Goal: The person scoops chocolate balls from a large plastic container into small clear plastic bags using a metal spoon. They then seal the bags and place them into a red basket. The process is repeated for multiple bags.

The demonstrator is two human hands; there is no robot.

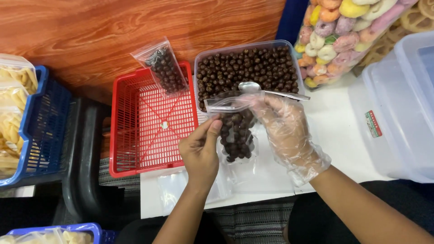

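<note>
holding a small clear bag [236, 131] half full of dark brown balls, i pinch its left edge between the thumb and fingers of my bare left hand [200, 151], while my right hand [285, 131], in a thin clear plastic glove, is closed on the bag's open top edge and on the handle of a metal spoon [253, 86]. the bag hangs just in front of a clear tub [246, 70] of the same brown balls, and the spoon's bowl rests on them. my right fingers are blurred by the glove and the bag's plastic, so i cannot tell exactly how they lie. the bag's lower end blends into flat empty bags [181, 190] lying on the white counter [339, 131].

behind the counter stands a reddish wood wall [113, 31]. left of the tub sits a red plastic basket [151, 122] with one filled, sealed bag [165, 68] leaning on its back rim. farther left, a blue basket [43, 126], cut off by the edge, holds bags of pale yellow snacks. at top right, a big clear sack [348, 36] of pastel ring snacks is cut off, and a large clear box [402, 108] with a small red and green label runs out of view.
</note>
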